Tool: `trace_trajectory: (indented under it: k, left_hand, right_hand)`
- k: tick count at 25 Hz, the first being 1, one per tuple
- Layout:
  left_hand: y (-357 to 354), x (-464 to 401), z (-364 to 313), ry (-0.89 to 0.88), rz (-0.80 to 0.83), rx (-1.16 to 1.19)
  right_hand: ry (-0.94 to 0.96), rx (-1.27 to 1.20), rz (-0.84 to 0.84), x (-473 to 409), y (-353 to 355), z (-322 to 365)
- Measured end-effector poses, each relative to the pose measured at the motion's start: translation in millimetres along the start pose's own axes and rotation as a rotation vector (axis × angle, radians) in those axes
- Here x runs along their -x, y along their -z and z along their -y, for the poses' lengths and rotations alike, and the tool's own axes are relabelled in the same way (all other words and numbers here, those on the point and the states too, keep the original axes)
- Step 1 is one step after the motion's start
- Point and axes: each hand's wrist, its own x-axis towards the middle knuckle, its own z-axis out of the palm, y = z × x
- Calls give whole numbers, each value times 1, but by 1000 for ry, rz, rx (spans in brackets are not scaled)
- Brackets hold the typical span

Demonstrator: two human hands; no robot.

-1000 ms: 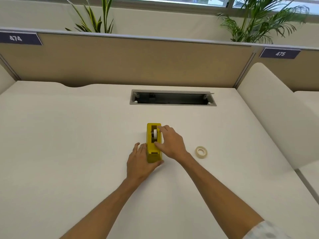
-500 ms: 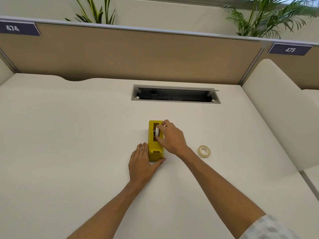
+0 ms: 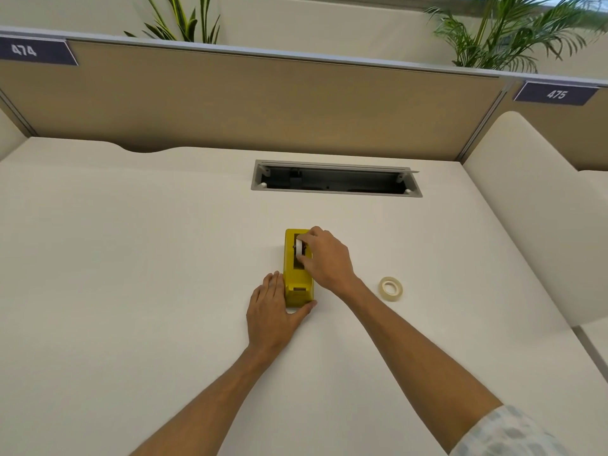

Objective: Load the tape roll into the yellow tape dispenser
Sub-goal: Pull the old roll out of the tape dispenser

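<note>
I see my right grip [image 3: 324, 258] pinching the white spool [image 3: 298, 251] inside the yellow dispenser [image 3: 297, 274]; left grip [image 3: 271, 307] spread flat, bracing it; tape roll [image 3: 390, 288] lies well right.

White desk [image 3: 131, 258] with open grey cable tray [image 3: 335, 181]. Tan partition [image 3: 263, 103] behind, labels 474 [image 3: 24, 50] and 475 [image 3: 556, 93]. Green plants [image 3: 513, 31] beyond. Cream divider [image 3: 526, 205] at right.

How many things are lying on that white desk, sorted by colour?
Yellow: 1, the yellow plastic tape dispenser.
White: 1, the white wheel-shaped spool standing upright in the dispenser's slot.
Cream: 1, the cream ring-shaped tape roll lying flat, apart from the dispenser.
Total: 3.
</note>
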Motion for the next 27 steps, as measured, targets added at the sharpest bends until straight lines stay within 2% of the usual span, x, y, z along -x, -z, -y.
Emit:
trace_trajectory:
  k: [11, 21, 27]
  left_hand:
    - [1, 1, -1, 1, -5, 6]
    - [15, 7, 4, -37, 67, 126]
    - [48, 0, -8, -72, -124, 337]
  right_hand:
    - [57, -2, -1, 2, 6, -2]
    - [67, -175, -42, 11, 11, -9]
    - [126, -301, -76, 29, 20, -8]
